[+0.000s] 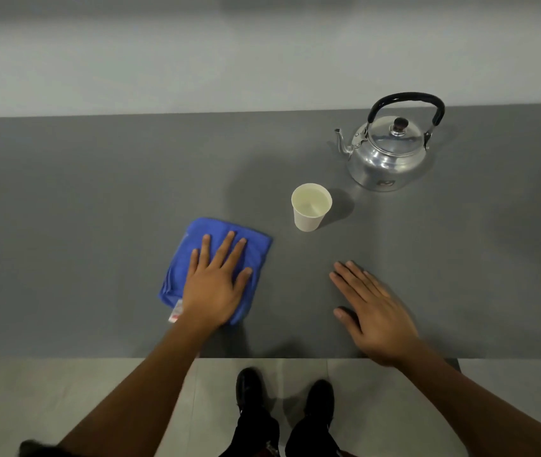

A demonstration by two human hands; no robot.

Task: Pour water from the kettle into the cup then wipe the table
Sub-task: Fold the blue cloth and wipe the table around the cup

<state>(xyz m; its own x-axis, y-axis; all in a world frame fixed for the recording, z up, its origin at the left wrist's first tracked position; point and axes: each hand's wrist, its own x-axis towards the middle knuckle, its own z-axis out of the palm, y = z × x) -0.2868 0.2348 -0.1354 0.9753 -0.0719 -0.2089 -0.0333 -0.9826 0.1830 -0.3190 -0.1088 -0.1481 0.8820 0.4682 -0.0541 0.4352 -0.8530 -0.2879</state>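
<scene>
Bare table (81, 209) stretches left of the folded blue cloth (196, 239) (left hand (217, 285) pressed flat, not clenched); right hand (373, 315) flat, empty, near the edge.

**Covered, cropped and unreadable**

The left hand (214, 285) hides the near half of the blue cloth (193, 255), and its tag (176, 312) is unreadable. The worktop (97, 179) runs off the left and right edges. The kettle (386, 153) badge is too small to read.

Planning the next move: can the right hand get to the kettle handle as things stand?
Probably yes. The right hand lies flat and empty on the table, and the kettle stands beyond it, handle upright. The cup sits off to the left of that path.
</scene>
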